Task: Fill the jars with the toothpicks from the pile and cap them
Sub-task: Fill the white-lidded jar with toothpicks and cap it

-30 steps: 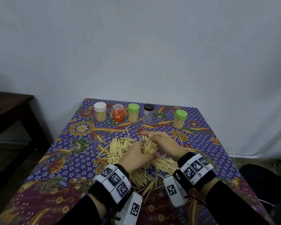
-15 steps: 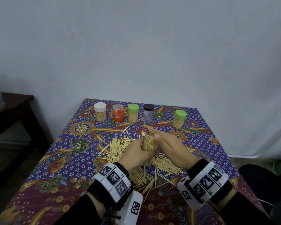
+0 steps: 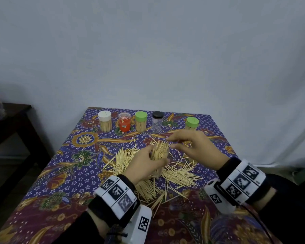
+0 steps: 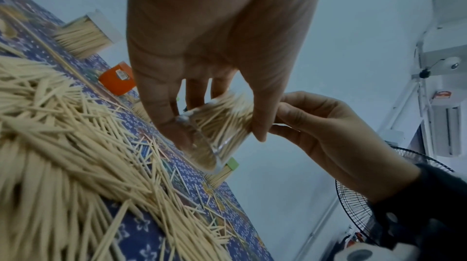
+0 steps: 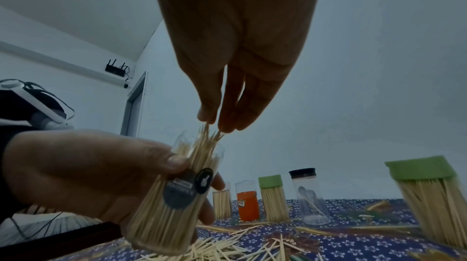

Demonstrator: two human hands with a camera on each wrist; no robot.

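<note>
The left hand (image 3: pixel 144 163) grasps a clear jar (image 5: pixel 174 197) crammed with toothpicks over the pile (image 3: pixel 176 175) mid-table. The right hand (image 3: pixel 195 147), fingers straight, touches their tips. Five capped jars (image 3: pixel 140 121) line the far edge.

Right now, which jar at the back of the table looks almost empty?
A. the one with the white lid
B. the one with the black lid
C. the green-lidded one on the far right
B: the jar with the black lid is clear, with hardly any toothpicks inside, while the white-lidded jar and the green-lidded jar on the far right are packed with them.
</note>
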